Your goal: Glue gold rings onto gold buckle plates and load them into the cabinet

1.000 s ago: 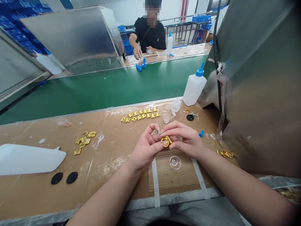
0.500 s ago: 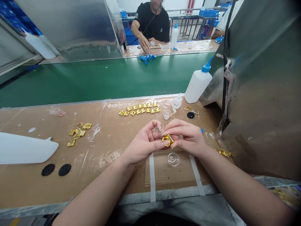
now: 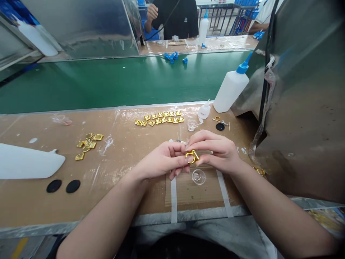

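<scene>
A gold ring (image 3: 191, 157) is held up between both hands above the cardboard mat. My left hand (image 3: 172, 158) is closed, its thumb and fingers pinching the band. My right hand (image 3: 215, 149) grips the ring's flat, wider top between thumb and fingers. A thin, pointed object (image 3: 179, 140) shows just behind the left fingertips; I cannot make out what it is or whether it is held. Below the ring sits a small clear cup (image 3: 198, 177). Beyond the hands, small gold square pieces (image 3: 161, 115) lie in two rows.
A pile of gold pieces (image 3: 86, 145) and two black discs (image 3: 73, 186) lie at left. A large white bottle (image 3: 231, 90), a small glue bottle (image 3: 204, 110) and another clear cup (image 3: 192, 125) stand at back right. Across the green belt (image 3: 107, 79) sits a co-worker (image 3: 176, 19).
The ring has turned slightly in my fingers, and its band now looks like a fuller circle. Across the belt, the co-worker's hand has risen, and a blue piece lies apart from the cluster.
</scene>
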Motion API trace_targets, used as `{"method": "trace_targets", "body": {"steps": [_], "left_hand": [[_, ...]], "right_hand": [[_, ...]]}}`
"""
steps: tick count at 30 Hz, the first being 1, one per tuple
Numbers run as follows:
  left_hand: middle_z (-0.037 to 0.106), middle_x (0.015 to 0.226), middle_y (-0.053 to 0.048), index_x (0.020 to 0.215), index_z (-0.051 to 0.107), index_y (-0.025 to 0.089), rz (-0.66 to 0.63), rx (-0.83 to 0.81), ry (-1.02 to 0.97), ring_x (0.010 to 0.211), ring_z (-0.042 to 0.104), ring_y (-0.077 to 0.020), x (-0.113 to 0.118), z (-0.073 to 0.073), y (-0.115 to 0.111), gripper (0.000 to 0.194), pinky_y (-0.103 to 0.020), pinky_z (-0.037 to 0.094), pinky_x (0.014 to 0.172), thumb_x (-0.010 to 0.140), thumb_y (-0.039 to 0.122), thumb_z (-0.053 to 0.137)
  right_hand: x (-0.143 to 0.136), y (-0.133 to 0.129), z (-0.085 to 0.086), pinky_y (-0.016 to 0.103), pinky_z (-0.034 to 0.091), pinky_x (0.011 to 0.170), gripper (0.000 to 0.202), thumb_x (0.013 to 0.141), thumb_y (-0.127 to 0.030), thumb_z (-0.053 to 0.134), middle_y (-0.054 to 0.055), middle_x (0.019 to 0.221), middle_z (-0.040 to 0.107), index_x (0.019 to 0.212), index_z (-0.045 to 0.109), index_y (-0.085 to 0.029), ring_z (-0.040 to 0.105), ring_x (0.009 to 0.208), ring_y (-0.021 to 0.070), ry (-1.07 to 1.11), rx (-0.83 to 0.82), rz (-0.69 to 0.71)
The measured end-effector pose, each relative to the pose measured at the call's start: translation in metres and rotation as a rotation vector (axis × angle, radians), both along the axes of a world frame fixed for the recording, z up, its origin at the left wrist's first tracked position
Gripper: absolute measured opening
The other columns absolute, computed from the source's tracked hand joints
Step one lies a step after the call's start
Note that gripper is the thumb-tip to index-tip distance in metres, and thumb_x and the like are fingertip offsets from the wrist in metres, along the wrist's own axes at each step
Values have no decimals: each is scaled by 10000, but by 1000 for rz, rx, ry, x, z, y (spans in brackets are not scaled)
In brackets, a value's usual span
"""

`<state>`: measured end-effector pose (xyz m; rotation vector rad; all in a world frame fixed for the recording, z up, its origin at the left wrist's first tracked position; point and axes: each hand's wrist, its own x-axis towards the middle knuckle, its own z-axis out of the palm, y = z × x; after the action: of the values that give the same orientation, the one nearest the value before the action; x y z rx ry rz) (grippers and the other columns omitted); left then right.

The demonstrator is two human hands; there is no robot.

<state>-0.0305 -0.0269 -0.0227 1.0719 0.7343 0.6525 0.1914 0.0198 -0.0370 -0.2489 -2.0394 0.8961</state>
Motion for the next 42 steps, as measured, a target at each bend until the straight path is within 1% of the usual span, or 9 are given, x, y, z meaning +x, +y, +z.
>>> {"method": "trace_targets", "body": {"steps": [2,6,10,15,19,23,29,34,42], "left_hand": [[687,677,-34,843,694,140,-54,34,35,411,470,-53,-2,4,0,323,-144,393,382,929,441,774],[512,474,34,751,723,115,-142,71,69,379,384,-44,-5,9,1,413,-149,333,401,988,451,696],[494,453,34,739,742,114,-158,83,94,370,364,-48,-7,10,1,438,-170,315,405,995,464,681],[436,425,50,714,738,122,-164,55,146,352,329,-50,-9,10,1,473,-195,279,393,970,519,705],[446,428,48,716,741,123,-168,51,140,355,333,-46,-10,8,1,476,-194,278,400,970,524,705],[457,418,49,688,726,125,-140,7,69,350,338,-42,-6,7,2,473,-170,288,388,949,520,737],[477,428,53,710,743,126,-137,-8,57,356,347,-35,-5,9,1,368,-149,291,387,939,412,772],[481,423,49,670,728,120,-107,-54,71,344,337,-34,-5,10,0,351,-147,294,374,913,365,793],[620,532,11,713,732,123,-113,-88,67,361,373,-34,-7,7,1,284,-152,299,363,868,340,832]], "right_hand": [[0,-1,-1,377,602,916,322,945,-335,773,87,1103,749,1253,760,-240,712,1033,208,3,-6,4],[-2,-2,-3,349,613,953,323,936,-308,784,100,1200,770,1246,766,-220,737,1083,202,24,-33,24],[-1,-4,-3,319,620,972,327,925,-239,797,81,1266,775,1251,769,-246,759,1111,191,-4,-78,27],[-1,-4,-2,302,622,982,329,909,-256,817,82,1256,784,1236,781,-239,775,1099,190,-6,-93,43],[-2,-4,-4,282,621,978,336,899,-236,827,74,1262,783,1233,784,-241,778,1099,186,-15,-105,41],[-2,-2,-6,262,614,981,306,927,-283,802,47,1233,795,1231,786,-259,778,1095,169,0,-125,33],[-2,-1,-6,277,621,970,312,928,-319,801,39,1238,793,1237,784,-277,782,1081,175,-8,-119,32],[-3,-1,-5,265,632,939,298,926,-321,802,52,1214,801,1218,795,-266,792,1047,173,-11,-120,27],[-2,-1,-5,263,640,922,280,913,-309,814,76,1222,796,1186,810,-250,797,1047,188,-48,-125,45]]}}
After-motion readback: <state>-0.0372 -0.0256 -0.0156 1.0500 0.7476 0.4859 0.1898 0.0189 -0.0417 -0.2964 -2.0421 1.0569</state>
